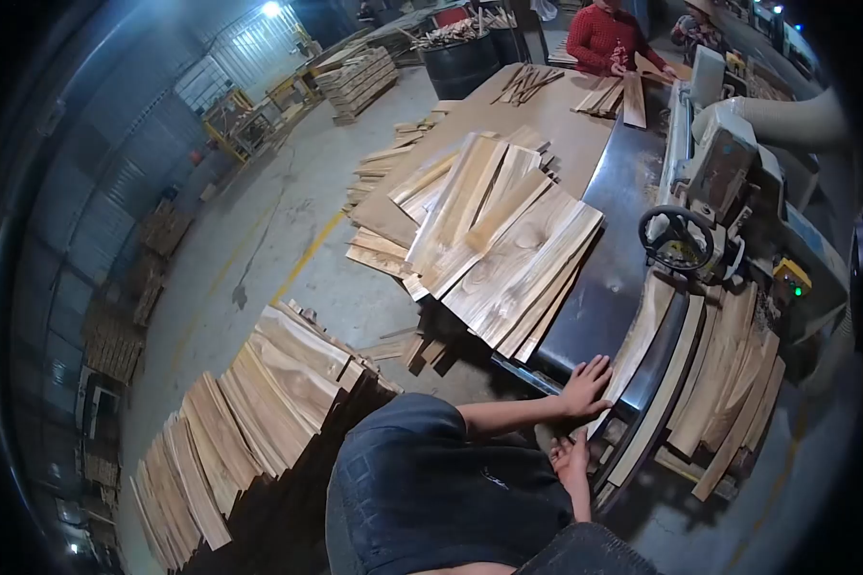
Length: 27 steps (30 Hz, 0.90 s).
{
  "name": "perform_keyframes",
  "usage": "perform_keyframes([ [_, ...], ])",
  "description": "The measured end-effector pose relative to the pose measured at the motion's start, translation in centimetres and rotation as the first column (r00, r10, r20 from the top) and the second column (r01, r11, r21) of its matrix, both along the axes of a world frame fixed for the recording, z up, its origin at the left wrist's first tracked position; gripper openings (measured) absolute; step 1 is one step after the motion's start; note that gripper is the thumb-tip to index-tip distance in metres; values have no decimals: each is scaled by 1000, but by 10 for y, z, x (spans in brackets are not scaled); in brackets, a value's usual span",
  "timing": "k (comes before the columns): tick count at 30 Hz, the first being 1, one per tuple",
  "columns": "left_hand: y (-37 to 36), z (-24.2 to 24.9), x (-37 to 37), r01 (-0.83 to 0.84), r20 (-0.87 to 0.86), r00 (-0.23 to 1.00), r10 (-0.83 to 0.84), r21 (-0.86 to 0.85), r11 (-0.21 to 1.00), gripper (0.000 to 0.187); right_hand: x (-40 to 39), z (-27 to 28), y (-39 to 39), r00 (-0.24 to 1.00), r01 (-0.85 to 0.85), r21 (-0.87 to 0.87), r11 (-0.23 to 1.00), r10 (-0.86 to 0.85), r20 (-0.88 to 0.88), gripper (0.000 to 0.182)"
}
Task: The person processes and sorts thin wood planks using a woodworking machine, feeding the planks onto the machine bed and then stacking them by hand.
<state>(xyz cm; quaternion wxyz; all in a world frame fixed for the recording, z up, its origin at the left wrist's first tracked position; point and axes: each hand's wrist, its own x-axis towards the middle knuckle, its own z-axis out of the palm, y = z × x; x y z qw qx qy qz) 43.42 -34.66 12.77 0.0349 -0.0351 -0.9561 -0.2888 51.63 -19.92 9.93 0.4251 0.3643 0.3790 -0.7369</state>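
A long, narrow wooden board (640, 335) lies on the metal machine table, its far end under the machine by the handwheel. My left hand (587, 385) rests against the board's left edge near its close end, fingers stretched out. Below it, my right hand (571, 460) is closed at the board's near end, with the thumb and fingers around the corner; part of the grip is hidden. To the right, a long strip (664, 398) runs beside the board along the table's edge.
The saw-like machine (714, 182) with a black handwheel (677, 238) stands ahead right. Wide boards (523, 268) are piled on the table's left. More planks (249, 402) are stacked left of me, and cut strips (729, 374) lie right. A person in red (609, 40) stands at the far end.
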Motion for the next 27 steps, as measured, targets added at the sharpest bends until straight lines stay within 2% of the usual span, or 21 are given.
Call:
perform_keyframes([
  [2, 17, 2, -1, 7, 15, 1000, -7, -16, 1000, 76, 5, -5, 6, 997, 83, 15, 996, -82, -5, 57],
  [4, 31, -1, -12, 9, 26, 1000, -9, 6, 1000, 76, 3, -9, 7, 987, 159, 32, 987, -159, -9, 59],
  [7, 49, 8, -35, -28, 80, 996, 27, 18, 999, 71, -16, -14, 7, 967, 254, 250, 934, -247, -60, 76],
  [9, 66, 7, -57, -94, 71, 993, 93, -2, 996, 68, -28, -40, 0, 866, 372, -152, 916, -401, -299, 75],
  [10, 76, -12, -69, -229, -143, 967, 209, -140, 963, 70, -34, 18, -11, 895, 317, 145, 937, -244, -374, 70],
  [11, 80, -36, -84, -264, -229, 947, 225, -154, 952, 70, -41, 17, -12, 922, 353, 282, 892, -279, -270, 68],
  [12, 85, -25, -94, -278, -112, 957, 268, -82, 957, 67, -50, 14, -12, 956, 285, 494, 821, -205, -210, 66],
  [13, 87, -30, -100, -311, -285, 917, 281, -65, 948, 64, -58, 17, -16, 968, 186, 652, 735, -21, -252, 68],
  [14, 92, -27, -105, -357, -265, 908, 325, -81, 931, 57, -66, 12, -12, 979, 134, 692, 709, 13, -202, 68],
  [15, 90, -17, -115, -331, -122, 939, 320, -79, 940, 56, -79, 7, -12, 986, 69, 719, 692, 63, -156, 68],
  [17, 85, -6, -134, -349, -108, 934, 340, -85, 933, 50, -99, 67, -24, 985, 126, 709, 693, 0, -175, 67],
  [19, 79, -1, -150, -359, -144, 927, 347, -74, 930, 47, -118, 43, -29, 981, 157, 697, 700, -27, -194, 62],
  [21, 76, -8, -171, -389, -248, 900, 358, -87, 917, 46, -140, 10, -24, 977, 75, 759, 647, 105, -186, 59],
  [22, 75, -7, -183, -391, -258, 893, 369, -41, 919, 41, -150, 10, -29, 973, 171, 750, 639, 9, -230, 56],
  [23, 73, -6, -198, -408, -253, 887, 387, -33, 913, 41, -164, 8, -34, 973, 159, 756, 635, 29, -228, 56],
  [25, 66, -3, -214, -297, -223, 933, 283, -34, 954, 37, -180, 7, -46, 934, 311, 751, 582, -42, -355, 54],
  [26, 58, -1, -217, -162, -249, 962, 116, -174, 971, 35, -181, 10, -51, 938, 294, 758, 582, -25, -344, 54],
  [27, 51, 4, -221, -112, -249, 966, 71, -155, 982, 38, -186, 14, -52, 937, 300, 728, 616, -49, -345, 51],
])
